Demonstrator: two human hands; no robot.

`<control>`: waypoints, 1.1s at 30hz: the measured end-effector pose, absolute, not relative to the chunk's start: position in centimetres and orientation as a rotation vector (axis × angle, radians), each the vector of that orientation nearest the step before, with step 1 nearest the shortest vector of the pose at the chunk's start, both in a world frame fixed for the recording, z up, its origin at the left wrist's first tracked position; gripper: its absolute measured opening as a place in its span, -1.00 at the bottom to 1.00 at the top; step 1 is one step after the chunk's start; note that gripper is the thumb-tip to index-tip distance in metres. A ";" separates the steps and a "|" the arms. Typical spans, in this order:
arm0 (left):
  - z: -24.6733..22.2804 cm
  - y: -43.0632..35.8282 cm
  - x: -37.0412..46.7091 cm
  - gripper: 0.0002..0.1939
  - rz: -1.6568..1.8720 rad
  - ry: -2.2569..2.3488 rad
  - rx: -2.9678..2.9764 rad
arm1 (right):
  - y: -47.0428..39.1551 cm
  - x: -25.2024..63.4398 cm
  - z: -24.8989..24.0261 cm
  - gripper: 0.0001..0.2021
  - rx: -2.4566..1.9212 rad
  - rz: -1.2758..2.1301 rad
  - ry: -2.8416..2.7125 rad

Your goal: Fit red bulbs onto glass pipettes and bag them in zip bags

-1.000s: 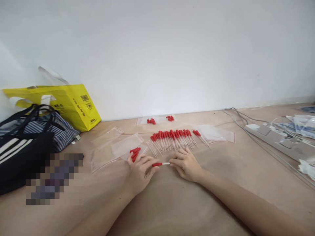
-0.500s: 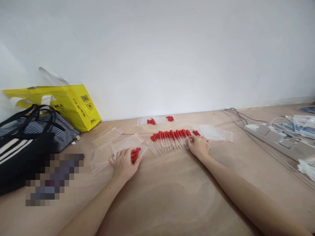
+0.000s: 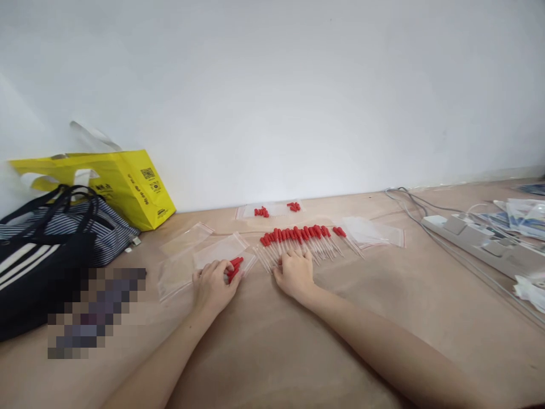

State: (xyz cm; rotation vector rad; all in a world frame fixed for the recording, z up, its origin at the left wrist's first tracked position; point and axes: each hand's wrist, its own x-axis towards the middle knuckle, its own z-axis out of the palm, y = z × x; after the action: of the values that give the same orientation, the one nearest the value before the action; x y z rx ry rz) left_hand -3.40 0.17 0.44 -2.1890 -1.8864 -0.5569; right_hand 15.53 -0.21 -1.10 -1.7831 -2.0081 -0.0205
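A row of droppers [image 3: 315,231] with red rubber bulbs and thin clear tubes lies side by side on the table, bulbs toward the wall. My right hand [image 3: 296,274] is over the tube ends near the row's middle, fingers bent down and partly hidden. What they hold, if anything, does not show. A separate pair of droppers [image 3: 339,232] lies at the right end. My left hand [image 3: 215,286] curls around several red rubber bulbs [image 3: 235,266] at its thumb side, resting by a clear zip bag [image 3: 223,249]. The palm hides whatever is attached to them.
More clear zip bags [image 3: 181,278] lie at the left, and another bag pile [image 3: 368,232] at the right. A bag with red bulbs [image 3: 279,209] lies by the wall. Yellow tote [image 3: 140,193] and black bag [image 3: 42,267] stand left; a power strip [image 3: 481,241] with cables lies right.
My right hand has moved left from the right end of the dropper row to the tubes near its middle, uncovering the right-end droppers. My left hand has stayed nearly still.
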 end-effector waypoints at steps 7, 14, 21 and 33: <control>0.6 0.0 -3.6 -0.79 -0.460 -1.859 -2.239 | -0.1 15.1 -1.1 -0.74 -1.880 -0.087 -2.045; 0.2 -0.1 -3.3 -0.79 -0.660 -1.593 -2.289 | -0.6 16.5 -1.7 -0.77 -1.887 -0.040 -1.958; -0.6 -1.6 -1.3 -0.79 -0.678 -1.274 -2.656 | -2.7 24.2 -2.7 -0.82 -1.402 0.080 -2.181; -1.7 -1.3 -0.2 -0.78 -0.704 -1.114 -2.806 | -2.3 23.4 -3.1 -0.67 -1.203 0.214 -2.219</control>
State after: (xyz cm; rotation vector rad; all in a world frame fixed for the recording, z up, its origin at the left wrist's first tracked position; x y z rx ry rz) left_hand -0.18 -1.31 -1.73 -2.8061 -1.1139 -0.7041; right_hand 23.40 -2.31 -3.09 -1.2031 -2.2195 0.2140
